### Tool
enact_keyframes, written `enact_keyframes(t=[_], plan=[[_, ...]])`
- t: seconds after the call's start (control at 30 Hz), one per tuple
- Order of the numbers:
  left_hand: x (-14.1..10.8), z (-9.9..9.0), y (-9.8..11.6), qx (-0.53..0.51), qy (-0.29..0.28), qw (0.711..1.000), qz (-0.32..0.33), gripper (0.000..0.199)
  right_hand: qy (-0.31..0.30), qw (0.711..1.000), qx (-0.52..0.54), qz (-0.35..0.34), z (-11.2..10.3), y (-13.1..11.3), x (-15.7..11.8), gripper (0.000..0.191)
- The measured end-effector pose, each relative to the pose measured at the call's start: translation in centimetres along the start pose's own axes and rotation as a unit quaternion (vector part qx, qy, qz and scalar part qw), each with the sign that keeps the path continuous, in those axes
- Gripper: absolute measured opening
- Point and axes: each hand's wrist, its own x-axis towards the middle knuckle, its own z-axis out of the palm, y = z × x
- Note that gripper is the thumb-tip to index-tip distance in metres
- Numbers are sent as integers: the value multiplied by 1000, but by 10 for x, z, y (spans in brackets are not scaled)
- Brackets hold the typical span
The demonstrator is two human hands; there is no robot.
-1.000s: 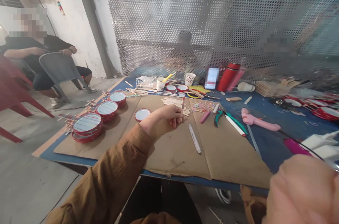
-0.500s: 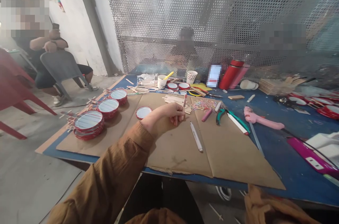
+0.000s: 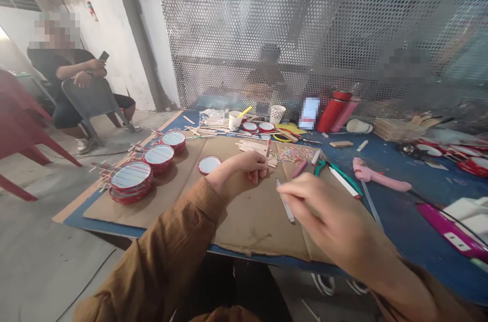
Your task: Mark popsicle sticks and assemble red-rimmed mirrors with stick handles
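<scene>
My left hand [image 3: 249, 164] is closed on a small wooden stick [image 3: 268, 150] with a reddish tip, held upright over the cardboard [image 3: 244, 215]. My right hand [image 3: 324, 210], blurred, hovers over a white marker [image 3: 286, 204] that lies on the cardboard; its thumb and index finger are pressed together near the marker's upper end, and whether they grip anything is too blurred to tell. Flat wooden sticks [image 3: 251, 145] lie just behind my left hand. Beside them is a pile of small coloured pieces [image 3: 295, 153]. A white-faced red ring [image 3: 209, 164] rests left of my left hand.
Stacked red drums with sticks [image 3: 130, 177] stand at the left. Green-handled pliers [image 3: 341, 175], a pink glue gun [image 3: 381, 175] and a purple power strip [image 3: 450, 230] lie at the right. Cups, a phone and red bottles [image 3: 333, 111] line the back. A person [image 3: 76, 73] sits far left.
My right hand has come in from the lower right to above the marker. My left hand still holds the stick in nearly the same place. The view has shifted slightly.
</scene>
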Motion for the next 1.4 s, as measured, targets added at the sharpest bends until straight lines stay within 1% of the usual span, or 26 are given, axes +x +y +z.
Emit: enact_keyframes(t=[0.03, 0.07, 0.1, 0.13, 0.17, 0.23, 0.3, 0.4, 0.47, 0.57, 0.7, 0.8, 0.87, 0.9, 0.97, 1.03, 1.07, 1.1, 1.13, 1.2, 1.4], plan=[[0, 0, -1, 1, -4, 1000, -8, 19, -54, 996, -57, -28, 10, 9, 15, 20], [1, -1, -1, 1, -6, 1000, -13, 19, -103, 985, -127, -63, 20, 18, 24, 23], [1, -1, -1, 0, -7, 1000, -15, 19, -127, 970, -186, -95, 30, 27, 27, 24], [1, -1, -1, -1, -8, 1000, -15, 19, -160, 954, -228, -110, 39, 34, 25, 24], [1, -1, -1, -2, -10, 1000, -17, 18, -172, 943, -256, -122, 47, 41, 21, 23], [0, -1, 1, -1, -13, 1000, -22, 17, -182, 930, -286, -142, 59, 49, 9, 19], [0, 0, 4, 3, -10, 1000, -28, 17, -176, 928, -285, -163, 65, 53, 2, 16], [0, 0, 6, 6, -9, 1000, -28, 19, -174, 930, -263, -189, 65, 55, 6, 18], [1, 0, 5, 4, -13, 999, -30, 19, -177, 931, -258, -188, 62, 58, 14, 16], [3, -1, 2, -2, -17, 999, -36, 18, -183, 935, -254, -168, 60, 63, 23, 18], [3, -1, 1, -10, -10, 999, -39, 17, -189, 940, -237, -158, 62, 67, 24, 19], [0, -1, 5, -10, -12, 999, -36, 17, -173, 952, -208, -143, 63, 69, 21, 13], [-1, -1, 7, -9, -14, 999, -36, 17, -140, 969, -166, -120, 64, 71, 21, 10], [-1, -1, 7, -8, -14, 999, -36, 17, -109, 979, -137, -104, 64, 72, 21, 10], [-1, -1, 7, -9, -16, 999, -38, 18, -19, 995, -67, -71, 66, 74, 22, 10], [1, -1, 5, -12, -19, 999, -38, 18, 74, 997, -7, -24, 70, 75, 24, 9], [1, -1, 5, -15, -20, 999, -36, 18, 106, 994, 15, 3, 72, 76, 25, 10], [2, -1, 4, -16, -21, 999, -35, 18, 124, 991, 31, 27, 74, 76, 26, 11], [2, 0, 3, -16, -22, 999, -34, 19, 131, 989, 44, 45, 75, 77, 27, 12], [2, 0, 3, -15, -23, 999, -33, 20, 126, 988, 57, 64, 78, 77, 28, 13], [2, 0, 4, -13, -29, 999, -34, 20, 102, 990, 49, 82, 82, 79, 28, 15]])
